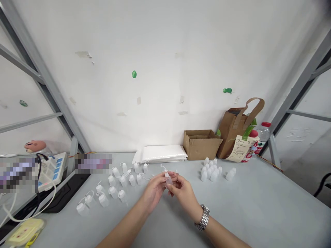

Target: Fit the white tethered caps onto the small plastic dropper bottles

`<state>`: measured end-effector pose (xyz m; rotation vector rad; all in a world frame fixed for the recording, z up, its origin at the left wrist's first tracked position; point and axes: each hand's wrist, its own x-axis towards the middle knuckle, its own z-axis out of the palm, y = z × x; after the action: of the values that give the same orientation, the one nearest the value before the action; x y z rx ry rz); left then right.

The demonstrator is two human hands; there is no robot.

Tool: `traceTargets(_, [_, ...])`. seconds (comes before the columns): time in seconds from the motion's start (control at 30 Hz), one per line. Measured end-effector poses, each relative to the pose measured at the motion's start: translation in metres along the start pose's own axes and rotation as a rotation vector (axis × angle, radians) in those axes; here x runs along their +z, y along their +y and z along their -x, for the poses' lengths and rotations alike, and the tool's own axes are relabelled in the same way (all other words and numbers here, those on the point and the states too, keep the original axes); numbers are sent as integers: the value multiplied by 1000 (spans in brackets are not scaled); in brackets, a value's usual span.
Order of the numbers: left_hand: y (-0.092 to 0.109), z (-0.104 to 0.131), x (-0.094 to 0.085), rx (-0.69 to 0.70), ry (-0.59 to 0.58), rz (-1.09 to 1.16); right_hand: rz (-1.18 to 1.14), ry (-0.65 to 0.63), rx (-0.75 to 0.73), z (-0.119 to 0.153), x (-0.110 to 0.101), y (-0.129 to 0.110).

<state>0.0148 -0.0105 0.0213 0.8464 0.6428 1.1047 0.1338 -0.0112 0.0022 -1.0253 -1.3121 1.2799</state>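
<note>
Near the middle of the grey table, my left hand (154, 189) and my right hand (183, 191) come together around a small translucent bottle (168, 179) with a white top. The fingers of both hands are closed on it; a thin strap stands up from its top. To the left stand several similar small bottles (103, 199) with white caps and looped straps. On the right is a cluster of translucent bottles (213, 176) without visible straps, and a smaller group (229, 175) sits beside it.
Along the back wall are stacked white sheets (162, 154), an open cardboard box (203, 147), a brown paper bag (227, 131) and a red-capped bottle (263, 132). At the left lie a black mat (64, 194), a power strip (58, 168), cables and a yellow device (26, 232).
</note>
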Motion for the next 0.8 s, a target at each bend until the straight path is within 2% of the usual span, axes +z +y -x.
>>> traceTargets(0.13, [1,0,-1,28,24,-67,114,59,-62,3,1,1])
traceTargets(0.33, [2,2,-3,10,76,-103,-77,-124,19,1,1,-1])
traceTargets(0.57, [0,4,5,78,143,-117,-18,19,-37,3,2,5])
traceTargets(0.8, [2,2,0,55,98,-63,-128,-136,50,-1,0,-5])
